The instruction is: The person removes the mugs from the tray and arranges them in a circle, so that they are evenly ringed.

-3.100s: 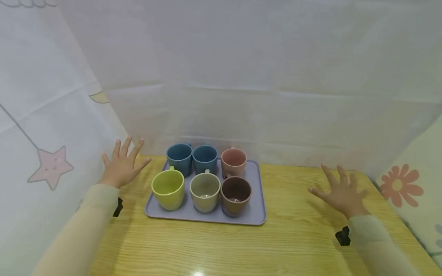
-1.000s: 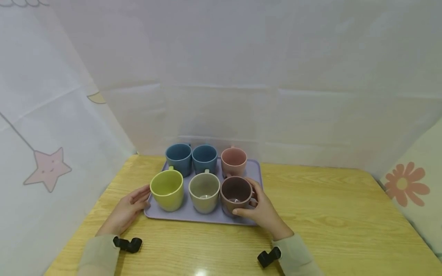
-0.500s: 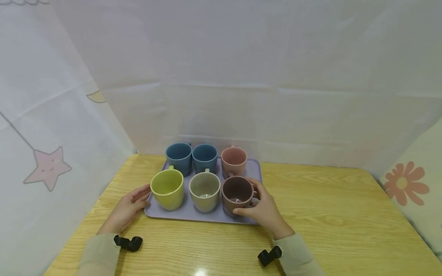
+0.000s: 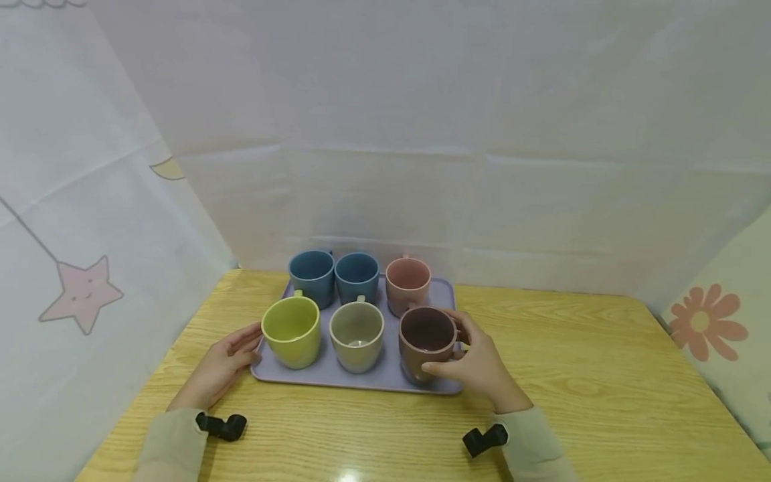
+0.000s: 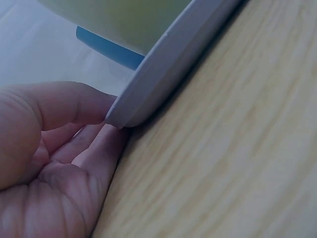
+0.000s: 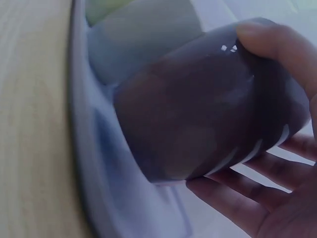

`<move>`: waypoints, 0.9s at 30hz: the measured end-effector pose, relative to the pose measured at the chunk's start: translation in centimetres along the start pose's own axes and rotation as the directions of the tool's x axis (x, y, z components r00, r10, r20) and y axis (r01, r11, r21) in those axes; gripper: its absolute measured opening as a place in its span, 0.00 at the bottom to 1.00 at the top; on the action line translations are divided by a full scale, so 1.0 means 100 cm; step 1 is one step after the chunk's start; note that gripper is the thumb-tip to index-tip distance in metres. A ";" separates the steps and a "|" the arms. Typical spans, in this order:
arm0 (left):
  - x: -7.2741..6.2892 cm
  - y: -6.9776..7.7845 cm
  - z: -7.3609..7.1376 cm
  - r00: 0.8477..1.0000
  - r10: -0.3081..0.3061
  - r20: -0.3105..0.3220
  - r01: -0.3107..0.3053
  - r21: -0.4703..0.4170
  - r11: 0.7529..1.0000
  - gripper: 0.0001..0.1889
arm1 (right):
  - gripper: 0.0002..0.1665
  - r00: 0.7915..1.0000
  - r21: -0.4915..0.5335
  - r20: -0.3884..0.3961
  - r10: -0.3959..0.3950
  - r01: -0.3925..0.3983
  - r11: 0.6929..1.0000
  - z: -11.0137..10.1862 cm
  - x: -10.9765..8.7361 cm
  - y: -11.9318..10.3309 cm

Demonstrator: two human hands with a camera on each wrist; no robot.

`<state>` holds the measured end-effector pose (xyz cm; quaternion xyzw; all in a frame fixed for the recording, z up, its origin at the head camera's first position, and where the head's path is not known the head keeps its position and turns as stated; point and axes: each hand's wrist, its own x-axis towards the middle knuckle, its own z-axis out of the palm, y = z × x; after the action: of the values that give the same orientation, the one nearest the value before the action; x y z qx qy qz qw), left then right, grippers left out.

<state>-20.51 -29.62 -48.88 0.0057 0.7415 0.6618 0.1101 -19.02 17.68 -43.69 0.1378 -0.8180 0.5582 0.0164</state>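
The counter point(image 4: 572, 375) is pale yellow with a wood grain that runs mostly from side to side, and a small spot of glare point(image 4: 348, 476) shines near the viewer. Directly on it lies a lilac rectangular tray point(image 4: 388, 377), flat, round-cornered and thin-rimmed, left of centre towards the back edge.

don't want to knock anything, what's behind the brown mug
Behind the brown mug, on the tray, stands the pink mug: its rim and upper side show; some of its lower part is covered.
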 end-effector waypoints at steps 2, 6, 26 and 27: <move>-0.001 0.000 0.001 1.000 0.000 0.002 0.000 0.006 1.000 0.37 | 0.56 1.000 0.013 0.009 -0.025 0.025 1.000 -0.007 -0.001 -0.001; -0.002 -0.001 0.001 1.000 0.004 0.003 -0.004 0.021 1.000 0.38 | 0.56 0.997 0.032 0.009 -0.078 0.077 0.996 -0.023 -0.003 -0.006; 0.001 -0.006 -0.006 0.998 0.051 0.030 -0.051 0.030 0.998 0.39 | 0.54 0.961 -0.055 -0.275 -0.008 -0.007 0.998 -0.089 -0.009 -0.001; 0.001 -0.006 -0.006 0.998 0.050 0.030 -0.051 0.029 0.998 0.39 | 0.55 0.958 -0.056 -0.287 0.008 -0.025 0.998 -0.091 -0.010 0.001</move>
<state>-20.65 -30.24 -49.46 0.0358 0.7493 0.6530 0.1043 -19.21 26.32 -40.54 0.0481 -0.8242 0.5481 0.1344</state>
